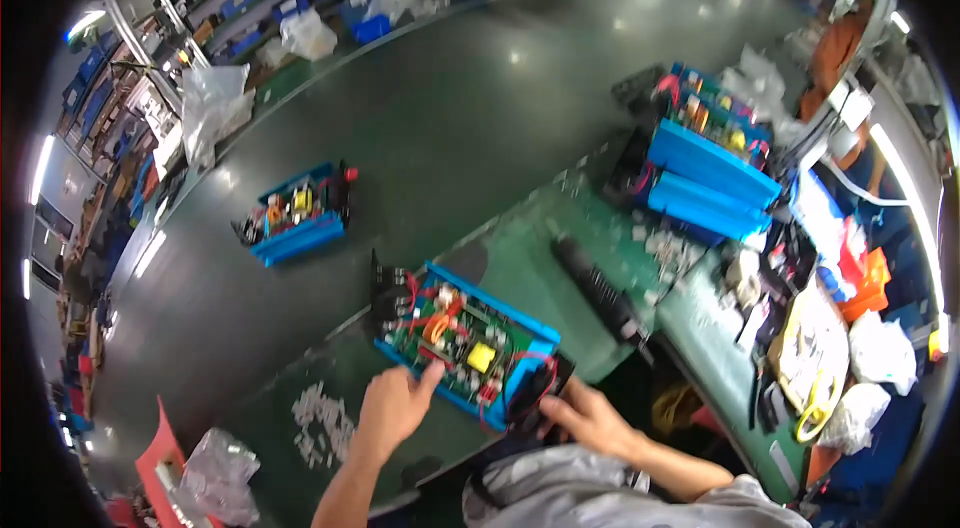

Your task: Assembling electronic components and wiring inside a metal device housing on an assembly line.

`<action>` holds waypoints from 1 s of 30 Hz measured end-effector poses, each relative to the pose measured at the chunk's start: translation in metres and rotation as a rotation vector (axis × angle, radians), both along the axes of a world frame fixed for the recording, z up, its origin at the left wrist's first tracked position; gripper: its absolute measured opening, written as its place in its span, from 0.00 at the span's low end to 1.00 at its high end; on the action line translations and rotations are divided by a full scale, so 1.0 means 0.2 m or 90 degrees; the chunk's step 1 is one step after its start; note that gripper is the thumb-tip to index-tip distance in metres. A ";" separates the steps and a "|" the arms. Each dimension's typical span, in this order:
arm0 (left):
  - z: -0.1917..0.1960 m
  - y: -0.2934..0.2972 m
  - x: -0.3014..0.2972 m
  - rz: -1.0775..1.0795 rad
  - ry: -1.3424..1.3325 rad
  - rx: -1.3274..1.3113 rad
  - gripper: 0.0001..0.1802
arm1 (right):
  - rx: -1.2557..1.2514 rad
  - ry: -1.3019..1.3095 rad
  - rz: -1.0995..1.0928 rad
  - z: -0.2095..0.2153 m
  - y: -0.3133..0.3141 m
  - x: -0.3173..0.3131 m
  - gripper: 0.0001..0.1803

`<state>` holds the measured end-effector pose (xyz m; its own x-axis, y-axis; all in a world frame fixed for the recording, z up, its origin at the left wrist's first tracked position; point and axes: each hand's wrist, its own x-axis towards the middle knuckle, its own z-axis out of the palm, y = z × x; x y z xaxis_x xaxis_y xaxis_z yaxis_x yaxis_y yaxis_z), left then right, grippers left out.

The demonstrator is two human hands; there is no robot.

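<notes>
In front of me sits a blue open metal housing with a green circuit board (476,331), carrying a yellow transformer, an orange coil and red wires. My left hand (393,412) grips its near long side, the thumb over the edge and the other fingers mostly hidden. At the housing's right end, my right hand (592,420) is closed on a black end panel (545,386) with red and black wires. Another black end panel (390,290) stands at the left end. Beyond my right hand lies a black cylindrical power screwdriver (600,290).
A similar blue unit (300,212) rests on the dark conveyor belt (440,118). More blue housings (712,168) are stacked at the right. Small pale pieces (322,423) lie left of my left hand. Yellow-handled scissors (822,408) and plastic bags crowd the right side table (735,368).
</notes>
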<state>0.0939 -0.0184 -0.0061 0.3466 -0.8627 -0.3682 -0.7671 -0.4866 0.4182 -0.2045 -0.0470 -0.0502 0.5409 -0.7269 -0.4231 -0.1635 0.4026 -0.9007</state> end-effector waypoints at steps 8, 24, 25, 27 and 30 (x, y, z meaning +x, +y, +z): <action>-0.06 -0.48 0.03 -0.107 -0.161 -0.141 0.22 | -0.011 -0.027 0.107 0.10 0.07 0.14 0.34; 0.00 -0.74 0.19 -0.436 -0.219 -0.114 0.15 | -0.287 0.126 -0.058 0.02 -0.21 -0.19 0.17; -0.02 -0.73 0.18 -0.471 -0.227 -0.129 0.15 | -0.306 0.142 -0.066 -0.01 -0.22 -0.19 0.18; 0.00 -0.70 0.13 -0.525 -0.229 -0.101 0.14 | -0.380 0.167 -0.081 0.00 -0.25 -0.16 0.20; -0.03 -0.63 0.09 -0.555 -0.215 -0.095 0.14 | -0.480 0.166 -0.152 -0.05 -0.29 -0.13 0.21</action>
<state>0.1126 -0.1443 -0.0116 -0.3741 -0.8983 -0.2305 -0.9271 0.3555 0.1189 -0.2296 -0.1045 -0.0604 0.2884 -0.9482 0.1330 -0.3909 -0.2434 -0.8877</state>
